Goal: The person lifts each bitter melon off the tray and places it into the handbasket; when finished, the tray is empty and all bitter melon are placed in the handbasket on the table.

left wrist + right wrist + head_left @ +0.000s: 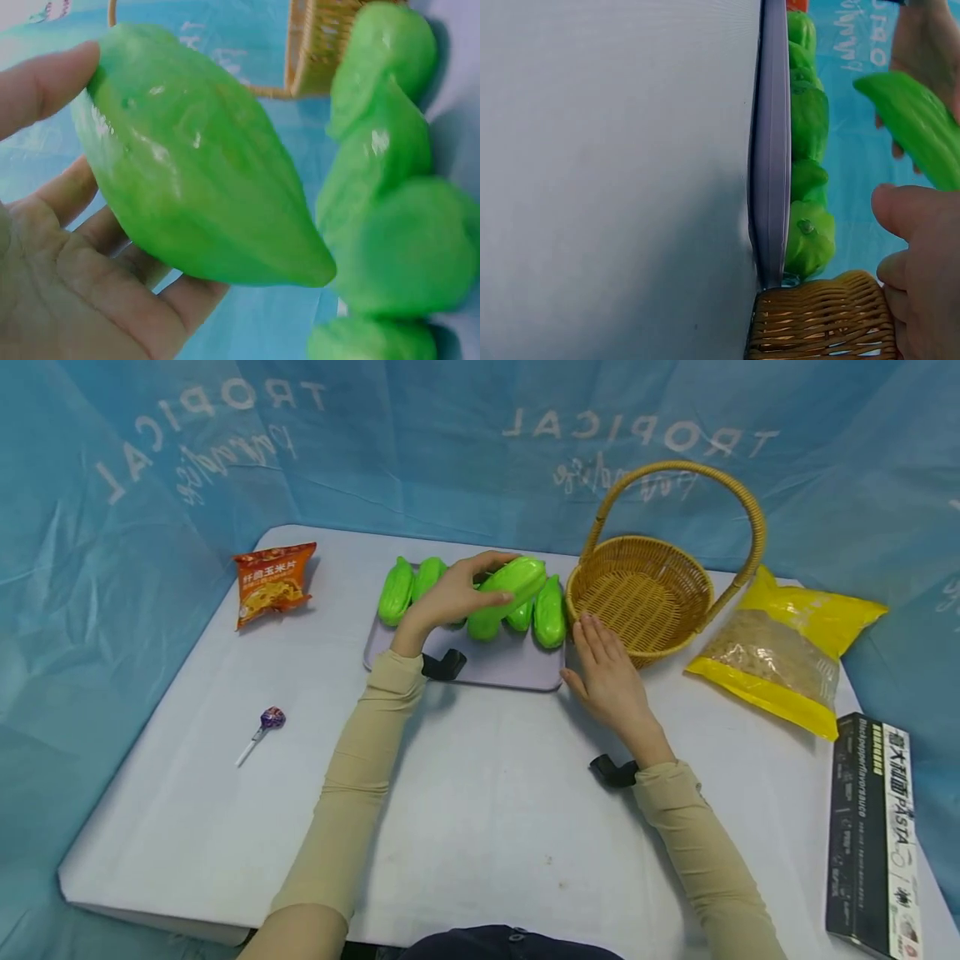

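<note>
Green in grasp: pinching one vegetable (525,575) above the tray (517,672) with fingers of the left hand (453,593); extending fingers of the right hand (611,681) beside the basket (645,593), right of the tray. Seemingly early, with several others (550,614) unlifted.

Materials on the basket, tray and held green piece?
Basket: woven wicker or rattan-look plastic, satin; interlaced strands show.
Tray: probably plastic, perhaps coated metal, low sheen; smooth, even lilac surface.
Held green piece: likely moulded plastic, glossy; sharp highlights, but solid or hollow unclear.
</note>
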A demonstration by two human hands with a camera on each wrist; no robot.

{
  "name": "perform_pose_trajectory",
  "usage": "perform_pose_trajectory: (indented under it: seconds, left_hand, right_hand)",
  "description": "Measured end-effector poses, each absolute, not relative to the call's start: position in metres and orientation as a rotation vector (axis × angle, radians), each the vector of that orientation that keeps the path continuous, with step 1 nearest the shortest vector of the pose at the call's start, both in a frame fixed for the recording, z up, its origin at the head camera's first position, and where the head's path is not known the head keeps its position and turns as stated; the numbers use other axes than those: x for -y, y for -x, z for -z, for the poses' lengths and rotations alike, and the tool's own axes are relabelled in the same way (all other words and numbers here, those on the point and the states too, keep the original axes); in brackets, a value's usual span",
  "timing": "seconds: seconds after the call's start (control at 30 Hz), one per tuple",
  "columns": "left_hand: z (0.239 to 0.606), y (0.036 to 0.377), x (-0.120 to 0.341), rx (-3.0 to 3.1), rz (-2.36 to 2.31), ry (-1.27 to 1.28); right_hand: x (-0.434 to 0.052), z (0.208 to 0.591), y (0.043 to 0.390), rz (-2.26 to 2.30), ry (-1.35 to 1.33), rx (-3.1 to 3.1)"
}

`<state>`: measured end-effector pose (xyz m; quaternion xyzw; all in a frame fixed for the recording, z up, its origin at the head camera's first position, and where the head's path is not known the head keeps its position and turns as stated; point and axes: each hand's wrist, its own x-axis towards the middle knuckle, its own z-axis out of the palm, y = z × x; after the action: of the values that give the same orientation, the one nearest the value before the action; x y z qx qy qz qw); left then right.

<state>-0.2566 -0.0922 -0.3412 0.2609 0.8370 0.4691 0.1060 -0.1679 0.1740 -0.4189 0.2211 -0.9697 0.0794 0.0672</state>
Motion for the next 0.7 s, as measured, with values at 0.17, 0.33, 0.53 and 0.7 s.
perform_pose_trajectory:
  seconds: [0.17, 0.33, 0.53, 0.7]
  left_hand:
    - [0.334, 0.269, 0.071, -2.391, -1.509, -0.664]
    - [0.326, 0.283, 0.051, -2.347, -1.518, -0.429]
    - [0.314, 0.294, 0.024, -2.166, -1.506, -0.246]
    - [0.31, 0.299, -0.004, -1.982, -1.478, -0.209]
  right_hand:
    - [-0.174, 0.42, 0.168, -0.244, -0.663, 2.919]
    - [-0.174, 0.42, 0.166, -0.262, -0.675, 2.918]
    - [-0.175, 0.42, 0.165, -0.266, -0.682, 2.91]
    - [-0.176, 0.421, 0.165, -0.266, -0.686, 2.891]
